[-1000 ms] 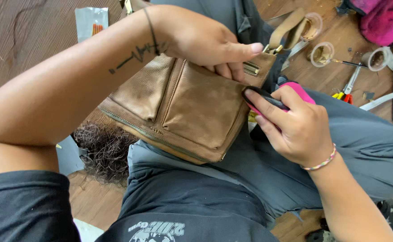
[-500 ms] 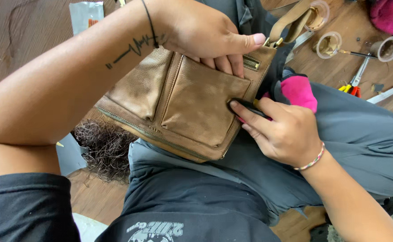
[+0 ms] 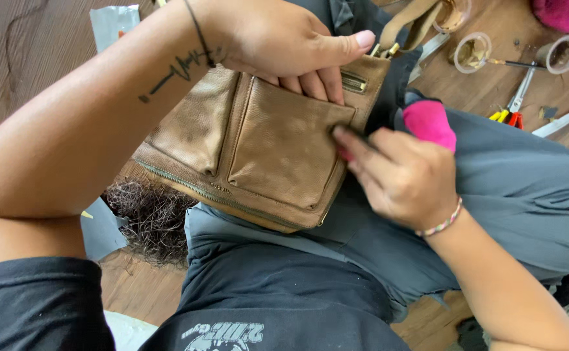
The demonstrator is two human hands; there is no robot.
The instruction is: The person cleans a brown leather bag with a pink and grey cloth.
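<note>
The right hand has slid in closer and is now pressing its pink tool against the pocket edge of the brown bag. The left hand is still gripping the bag's top, keeping it steady on the lap, so work on that seam is under way.

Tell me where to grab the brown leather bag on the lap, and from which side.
Grip the brown leather bag along its top edge near the strap hardware, coming from above, where the left hand pinches it. It lies tilted across the lap with that edge raised and free. The right hand works the pocket's right edge, so keep clear of that side.
</note>
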